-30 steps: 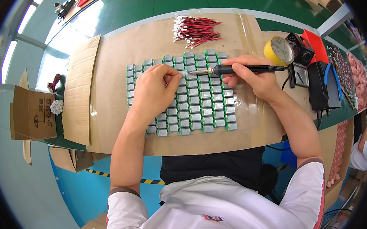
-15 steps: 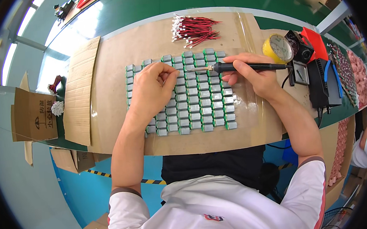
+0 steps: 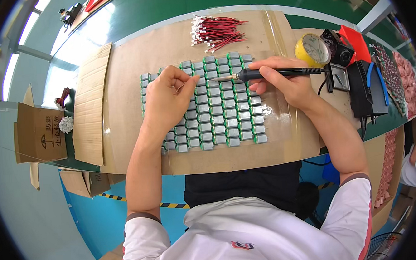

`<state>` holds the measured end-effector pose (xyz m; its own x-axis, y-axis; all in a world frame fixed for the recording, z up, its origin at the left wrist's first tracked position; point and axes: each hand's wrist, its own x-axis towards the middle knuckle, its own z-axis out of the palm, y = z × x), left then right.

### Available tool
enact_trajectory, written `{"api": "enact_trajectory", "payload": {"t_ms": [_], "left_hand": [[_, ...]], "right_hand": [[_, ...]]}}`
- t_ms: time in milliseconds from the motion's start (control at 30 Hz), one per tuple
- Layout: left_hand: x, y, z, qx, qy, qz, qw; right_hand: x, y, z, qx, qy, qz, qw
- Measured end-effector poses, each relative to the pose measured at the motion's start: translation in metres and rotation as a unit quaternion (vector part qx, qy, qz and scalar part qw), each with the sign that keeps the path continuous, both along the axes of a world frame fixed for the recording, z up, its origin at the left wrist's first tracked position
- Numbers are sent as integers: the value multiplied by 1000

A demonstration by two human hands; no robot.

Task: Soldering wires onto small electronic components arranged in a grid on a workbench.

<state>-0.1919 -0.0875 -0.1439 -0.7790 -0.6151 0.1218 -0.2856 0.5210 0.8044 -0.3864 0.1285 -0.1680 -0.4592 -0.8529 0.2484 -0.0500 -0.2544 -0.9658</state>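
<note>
Rows of small grey motors (image 3: 217,111) with green ends stand closely packed on the brown table covering. My right hand (image 3: 283,80) grips a soldering iron (image 3: 280,72) with a black handle, its metal tip pointing left over the upper rows. My left hand (image 3: 170,96) hovers above the left part of the rows, thumb and forefinger pinched on a thin strand of what looks like solder wire (image 3: 180,87). The iron's tip lies just right of those fingertips, over a motor's end; whether it touches cannot be made out. My left hand hides several motors.
Beyond the motors lies a bundle of red and black wires with white connectors (image 3: 218,31). At the right are a yellow tape roll (image 3: 312,52), a black soldering station (image 3: 365,89), blue-handled pliers (image 3: 370,77) and a red bin (image 3: 354,45). Flat cardboard (image 3: 92,106) and an open carton (image 3: 41,133) are left.
The soldering iron's tip and both hands have shifted only slightly. The whole view has drifted a little, and my grips stay the same.
</note>
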Motion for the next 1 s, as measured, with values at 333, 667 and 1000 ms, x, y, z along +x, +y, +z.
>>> {"api": "enact_trajectory", "payload": {"t_ms": [333, 667, 1000], "left_hand": [[4, 4, 1, -17, -21, -67, 997], [3, 4, 3, -49, -44, -72, 995], [3, 5, 8, -47, -64, -66, 995]], "right_hand": [[-1, 2, 1, 11, 7, 5, 1000], [0, 1, 0, 14, 9, 4, 1000], [0, 1, 0, 17, 18, 4, 1000]]}}
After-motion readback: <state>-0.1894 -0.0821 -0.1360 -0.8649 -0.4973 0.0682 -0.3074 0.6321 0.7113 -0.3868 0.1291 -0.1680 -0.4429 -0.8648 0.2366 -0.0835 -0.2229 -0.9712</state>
